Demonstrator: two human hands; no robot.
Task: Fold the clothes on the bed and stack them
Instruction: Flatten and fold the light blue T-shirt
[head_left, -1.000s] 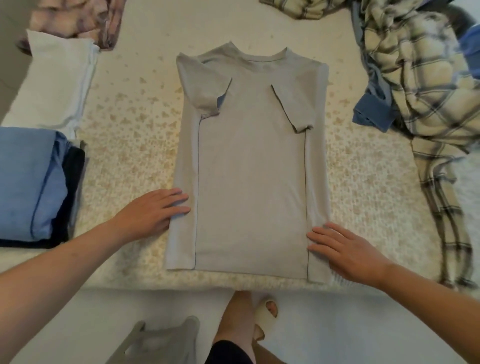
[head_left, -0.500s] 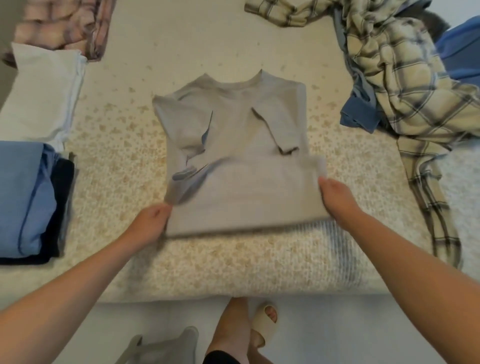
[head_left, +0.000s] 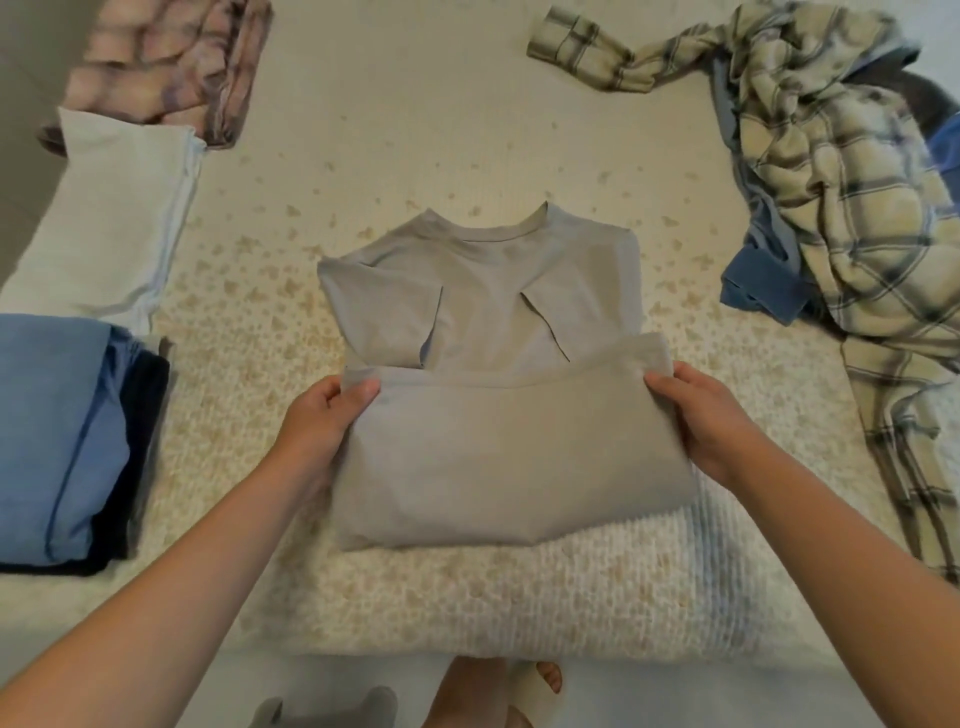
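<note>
Item in hand: a grey t-shirt (head_left: 488, 415), lying flat at the middle of the bed (head_left: 467, 597), sleeves tucked inward, collar pointing away from you.
Fold status: the hem half is doubled over the lower body; the hem edge sits just below the sleeves and short of the collar, so I judge this fold unfinished.
Left hand (head_left: 324, 421): you pinch the hem's left corner, thumb on top.
Right hand (head_left: 696, 415): you pinch the hem's right corner the same way.
Handling: thin, light, limp cloth; it will likely sag and crease between your hands. Hold the corners and keep the edge taut.
Finished stack: the folded pile (head_left: 62, 441) on your left, well apart.
Remaining: a plaid shirt (head_left: 831, 182) heaped with other clothes on your right.
</note>
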